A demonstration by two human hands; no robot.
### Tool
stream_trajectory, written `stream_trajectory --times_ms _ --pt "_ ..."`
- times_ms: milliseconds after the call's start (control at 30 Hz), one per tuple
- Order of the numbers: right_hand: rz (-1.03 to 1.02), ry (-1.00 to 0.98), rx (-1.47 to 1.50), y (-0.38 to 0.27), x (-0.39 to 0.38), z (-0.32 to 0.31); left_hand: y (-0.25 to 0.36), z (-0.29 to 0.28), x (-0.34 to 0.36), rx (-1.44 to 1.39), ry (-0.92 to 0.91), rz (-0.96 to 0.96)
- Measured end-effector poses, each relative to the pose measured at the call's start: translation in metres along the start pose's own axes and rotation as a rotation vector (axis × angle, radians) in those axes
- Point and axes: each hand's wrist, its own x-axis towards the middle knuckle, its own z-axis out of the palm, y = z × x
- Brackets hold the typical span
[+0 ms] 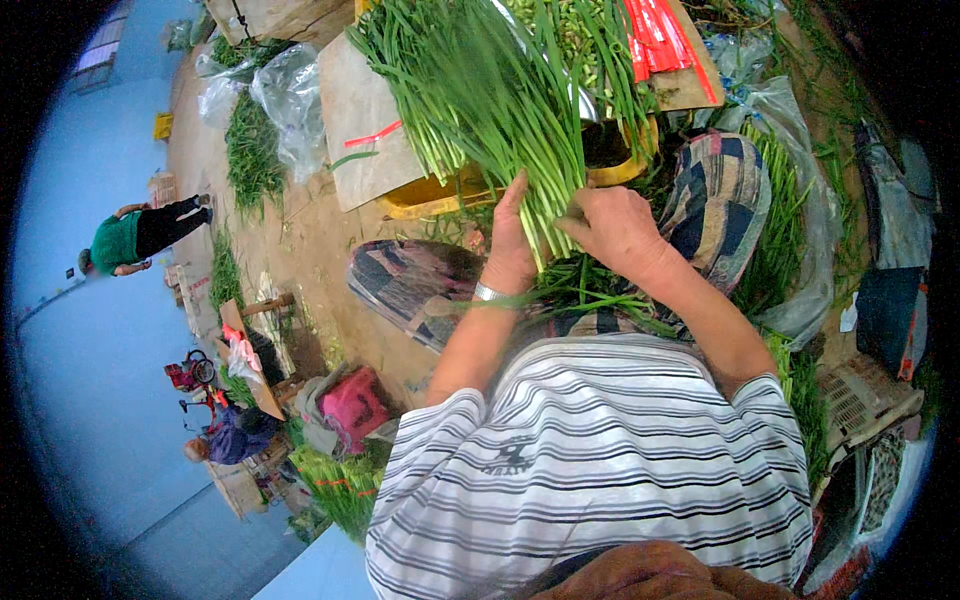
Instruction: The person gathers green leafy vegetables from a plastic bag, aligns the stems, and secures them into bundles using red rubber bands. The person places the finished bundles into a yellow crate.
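Note:
In front of my lap a bunch of garlic chives [535, 150] lies with its long green leaves pointing away and its pale stem ends towards me. My left hand [511, 238] is closed round the bunch from the left, thumb along the stems. From the right, my right hand [617, 228] has its fingers curled onto the stem ends, closed on some of them; its fingertips are partly hidden. Loose green leaves [590, 290] lie across my lap below both hands. More chives are spread under the bunch, on a board [365, 120] over a yellow crate [440, 197].
Red strips [660, 38] lie on the board's right side. Clear plastic bags [290, 105] and heaps of greens [250, 150] lie on the floor at left, with more greens [775, 215] beside my right knee. A standing person [130, 240] and a seated person [245, 435] are farther left.

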Motion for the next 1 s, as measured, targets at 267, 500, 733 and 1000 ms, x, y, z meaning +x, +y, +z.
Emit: stream_trajectory --times_ms 267,500,733,1000 --pt "-0.031 0.017 0.078 0.018 0.002 0.006 -0.003 -0.010 0.003 0.011 -0.009 -0.009" --pt "0.005 0.015 -0.048 0.010 0.005 0.010 -0.003 -0.002 0.002 0.019 0.058 0.019" --pt "-0.034 -0.043 -0.087 0.002 -0.015 -0.001 -0.004 -0.005 0.005 0.004 0.046 -0.027" --pt "-0.199 0.118 -0.086 -0.014 -0.009 -0.022 -0.004 -0.008 0.002 -0.004 0.067 -0.029"
